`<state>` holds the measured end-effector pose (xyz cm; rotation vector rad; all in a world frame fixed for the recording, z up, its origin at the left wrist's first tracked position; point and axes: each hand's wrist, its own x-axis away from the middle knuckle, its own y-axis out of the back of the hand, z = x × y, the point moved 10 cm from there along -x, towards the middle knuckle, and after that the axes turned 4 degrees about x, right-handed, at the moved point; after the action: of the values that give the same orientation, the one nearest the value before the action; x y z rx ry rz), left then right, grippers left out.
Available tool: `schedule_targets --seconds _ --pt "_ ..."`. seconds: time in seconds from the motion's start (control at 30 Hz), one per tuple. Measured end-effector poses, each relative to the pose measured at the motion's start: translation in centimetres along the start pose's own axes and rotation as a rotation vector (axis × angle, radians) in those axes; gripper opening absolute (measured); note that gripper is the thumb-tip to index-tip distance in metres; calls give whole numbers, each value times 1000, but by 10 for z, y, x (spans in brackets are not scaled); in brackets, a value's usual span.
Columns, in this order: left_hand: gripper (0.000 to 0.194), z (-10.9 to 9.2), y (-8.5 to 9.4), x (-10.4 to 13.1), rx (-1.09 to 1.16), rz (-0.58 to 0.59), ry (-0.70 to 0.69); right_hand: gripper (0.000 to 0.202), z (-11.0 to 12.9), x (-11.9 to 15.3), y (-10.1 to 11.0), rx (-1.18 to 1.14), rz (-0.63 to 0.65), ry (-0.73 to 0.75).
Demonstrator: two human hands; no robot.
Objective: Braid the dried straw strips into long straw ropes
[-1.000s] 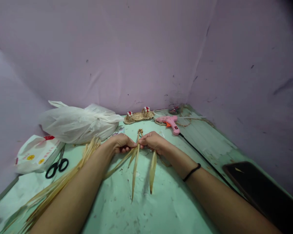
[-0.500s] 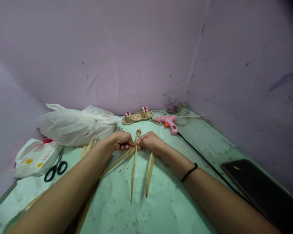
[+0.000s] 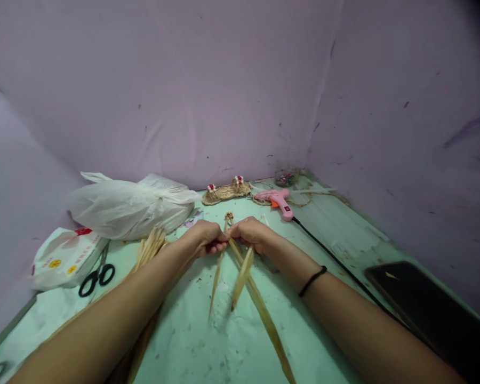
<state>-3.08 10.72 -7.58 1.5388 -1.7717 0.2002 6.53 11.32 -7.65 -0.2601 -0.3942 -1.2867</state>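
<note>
At frame centre, the left hand [image 3: 212,238] and right hand [image 3: 248,232] each pinch the looped strand [image 3: 226,224]. Slack in either grip could loosen it; 2 crossed strips [image 3: 261,304] below might tangle.

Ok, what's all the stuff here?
Loose strips: three, tan, centre
Braid: one, tan, centre
Straw bundle: one, tan, left
Beaded woven piece: at least one, tan, back
Bag: one, white, back left
Box: one, white, left
Scissors: one, black handles, beside box
Paper: some, white, front left
Curved thing: one, dark, bottom left
Glue gun: one, pink, back right
Twine: some, tan, back right
Container: one, clear, back right
Slab: one, black, right
Table: one, green, underneath
Walls: three, purple, around
Wristband: one, black, right
Forearms: two, bare, front
Left grip: one, bare, closed at braid
Right grip: one, bare, closed at braid
</note>
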Motion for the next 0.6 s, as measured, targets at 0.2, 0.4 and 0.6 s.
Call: schedule_targets --seconds 0.2,0.4,0.6 --pt "15 1 11 4 -50 -179 -100 12 -5 -2 -1 -32 39 -25" --pt "13 8 -12 -1 359 -4 -122 11 -7 -2 1 10 36 -46" --pt "8 14 -16 -2 471 67 -53 15 -5 1 -3 -42 83 -52"
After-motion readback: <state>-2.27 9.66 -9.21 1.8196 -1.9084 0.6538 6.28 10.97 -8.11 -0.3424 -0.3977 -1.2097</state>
